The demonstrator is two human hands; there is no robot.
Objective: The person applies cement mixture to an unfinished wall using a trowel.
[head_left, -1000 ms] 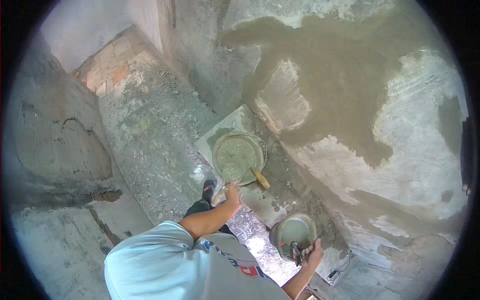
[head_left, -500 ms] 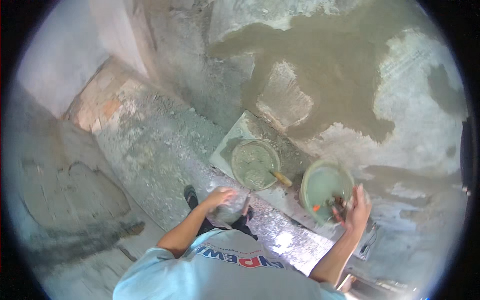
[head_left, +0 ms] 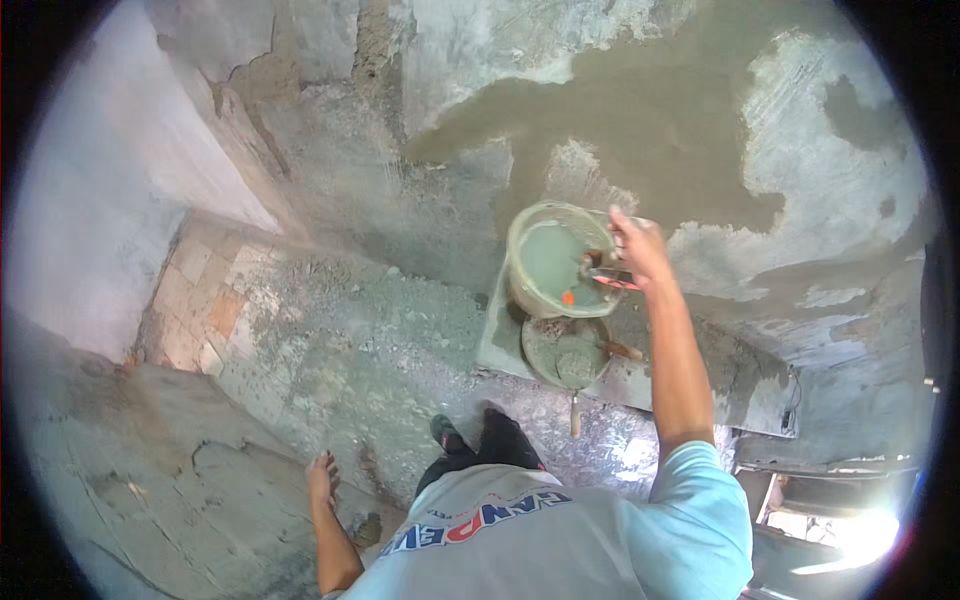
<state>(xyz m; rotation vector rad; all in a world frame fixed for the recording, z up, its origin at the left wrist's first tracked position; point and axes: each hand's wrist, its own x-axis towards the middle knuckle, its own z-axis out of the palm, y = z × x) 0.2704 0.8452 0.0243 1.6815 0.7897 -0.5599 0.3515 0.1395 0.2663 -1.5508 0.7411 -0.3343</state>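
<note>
My right hand (head_left: 643,250) is closed on the rim of a pale green bucket (head_left: 528,296), which hangs tilted above the far side of a mortar basin (head_left: 536,365). Cloudy water (head_left: 550,257) fills part of the bucket. Beside my right hand, a dark-handled tool (head_left: 606,274) and a small orange piece (head_left: 568,298) show in the bucket; the tool's lower end is hidden. A trowel (head_left: 575,385) lies in the basin with its handle over the near rim. Another wooden handle (head_left: 625,350) juts out to the right. My left hand (head_left: 322,480) hangs low at the left, fingers loosely apart, holding nothing.
A pale slab (head_left: 492,345) beneath the basin runs along the wall (head_left: 690,150), which carries dark wet plaster patches. Rubble and dust cover the floor (head_left: 350,330). At the left stands a rough grey surface (head_left: 150,470). A cable (head_left: 793,395) hangs at the slab's right end.
The bucket has moved left and away from me with my right hand, from beside the basin to above its far side. My left hand has drawn back to the lower left.
</note>
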